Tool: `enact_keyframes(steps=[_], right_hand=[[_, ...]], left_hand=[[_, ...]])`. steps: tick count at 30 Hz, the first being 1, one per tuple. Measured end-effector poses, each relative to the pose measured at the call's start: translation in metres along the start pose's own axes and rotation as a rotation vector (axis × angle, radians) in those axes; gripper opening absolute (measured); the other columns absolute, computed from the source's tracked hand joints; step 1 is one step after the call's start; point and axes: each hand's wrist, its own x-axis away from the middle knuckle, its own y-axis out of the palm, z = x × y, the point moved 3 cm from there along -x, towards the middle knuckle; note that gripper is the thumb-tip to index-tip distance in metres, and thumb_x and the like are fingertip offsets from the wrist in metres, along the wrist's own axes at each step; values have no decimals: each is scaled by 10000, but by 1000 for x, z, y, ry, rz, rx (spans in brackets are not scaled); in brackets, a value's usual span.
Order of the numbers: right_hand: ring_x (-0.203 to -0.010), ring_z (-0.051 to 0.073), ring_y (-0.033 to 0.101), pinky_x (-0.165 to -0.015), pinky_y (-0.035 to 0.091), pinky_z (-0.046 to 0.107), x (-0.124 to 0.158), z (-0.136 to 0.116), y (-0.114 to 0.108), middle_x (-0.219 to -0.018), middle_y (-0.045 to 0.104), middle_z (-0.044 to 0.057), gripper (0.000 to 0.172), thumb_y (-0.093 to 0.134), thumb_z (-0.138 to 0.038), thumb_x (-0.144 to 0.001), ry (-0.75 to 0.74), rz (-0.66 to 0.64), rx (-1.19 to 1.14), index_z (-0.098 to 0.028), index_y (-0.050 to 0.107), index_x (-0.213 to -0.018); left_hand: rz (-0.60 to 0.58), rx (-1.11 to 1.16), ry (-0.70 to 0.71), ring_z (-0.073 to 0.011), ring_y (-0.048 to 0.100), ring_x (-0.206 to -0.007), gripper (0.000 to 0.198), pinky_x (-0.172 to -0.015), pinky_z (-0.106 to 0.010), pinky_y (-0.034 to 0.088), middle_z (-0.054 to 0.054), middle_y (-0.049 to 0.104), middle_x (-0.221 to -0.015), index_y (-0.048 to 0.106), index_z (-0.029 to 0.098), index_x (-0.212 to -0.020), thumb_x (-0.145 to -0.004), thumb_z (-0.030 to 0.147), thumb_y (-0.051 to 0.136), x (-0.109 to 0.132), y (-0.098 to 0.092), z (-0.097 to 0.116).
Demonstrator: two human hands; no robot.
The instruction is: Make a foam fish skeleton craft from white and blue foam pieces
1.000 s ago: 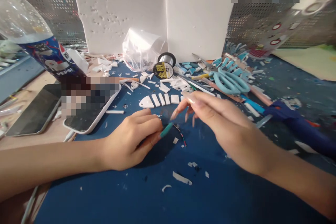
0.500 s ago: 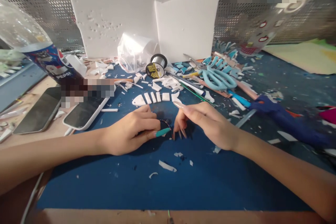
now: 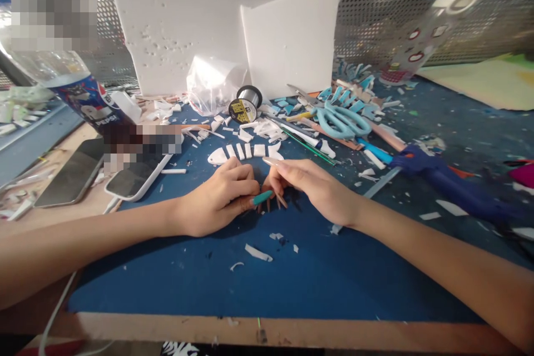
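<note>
My left hand (image 3: pixel 223 197) is closed in a pinch above the blue mat (image 3: pixel 175 283), a long teal thumbnail (image 3: pixel 262 197) pointing right. A thin dark cord showed at its fingers a moment ago; now the fingers mostly hide it. Touching or nearly touching those fingertips, my right hand (image 3: pixel 311 183) has its fingers curled inward and its long pale thumbnail on top. What the right fingers hold is hidden. Just beyond both hands lies a row of white pieces (image 3: pixel 246 151) forming a fish, with a head, narrow body strips and a tail.
A line spool (image 3: pixel 245 105), a clear plastic bag (image 3: pixel 212 86) and light-blue scissors (image 3: pixel 344 121) lie among scraps at the back. To the left are a Pepsi bottle (image 3: pixel 89 97) and two phones (image 3: pixel 69 175). A blue glue gun (image 3: pixel 450 181) lies right.
My hands have come together, the right one shifting left to the left fingertips. The cord loop between them has dropped out of sight. The view has shifted slightly.
</note>
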Motion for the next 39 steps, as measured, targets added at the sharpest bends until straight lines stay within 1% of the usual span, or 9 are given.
enact_keyframes(steps=[6,11,18,23,27,30,34,37,39], right_hand=[[-558,100,460,-587,374,269,0,1,0,-615,458,-1,415,306,-377,-937,9,9,-19,-172,446,-604],[-558,94,462,-584,366,261,0,2,-1,-649,506,12,428,334,-411,-927,22,14,-42,-171,441,-589],[-584,110,499,-580,377,261,0,5,-1,-630,490,11,432,332,-425,-924,45,16,-87,-175,439,-588],[-538,103,489,-558,386,260,2,4,-3,-571,457,-5,452,293,-374,-942,51,8,-92,-182,434,-558],[-540,125,514,-654,436,284,4,1,-4,-456,422,-20,477,289,-373,-947,69,2,-44,-194,434,-529],[-667,164,587,-754,458,317,5,0,-4,-472,428,-6,501,306,-428,-939,95,-2,-79,-203,413,-504],[-739,184,613,-786,461,336,5,-1,-6,-496,457,17,549,309,-469,-930,152,0,-117,-211,367,-449],[-626,164,579,-754,467,340,6,-2,-7,-461,443,10,577,295,-487,-928,182,15,-107,-215,343,-422],[-519,138,515,-696,473,327,6,-2,-8,-434,407,-6,579,287,-494,-928,199,37,-98,-215,340,-423]], left_hand=[[1,27,-21,-151,370,-759,209,-744,-305,324,-26,482,-785,518,151,-732,-903,143,399,0,0,-1],[12,61,-21,-147,374,-746,237,-741,-303,319,-20,465,-766,477,155,-680,-903,148,396,0,0,-1],[21,102,-58,-142,409,-750,273,-756,-302,330,-10,476,-743,512,161,-677,-920,212,397,0,-1,-5],[67,106,-102,-138,409,-735,267,-732,-285,330,-8,476,-732,572,161,-680,-906,191,432,4,-3,-7],[63,119,-132,-145,415,-728,269,-700,-283,327,-8,490,-693,590,166,-702,-912,200,425,6,-2,-10],[59,130,-161,-148,408,-705,277,-674,-288,322,-7,475,-654,595,168,-690,-908,192,426,6,-2,-12],[71,151,-191,-147,388,-678,261,-665,-301,317,-12,474,-662,597,165,-697,-899,173,431,6,-2,-12],[111,131,-148,-150,369,-673,226,-651,-305,308,-19,479,-675,571,158,-719,-882,115,421,8,-2,-8],[136,86,-87,-151,344,-657,204,-628,-304,300,-22,462,-669,542,151,-729,-860,67,409,10,-2,-6]])
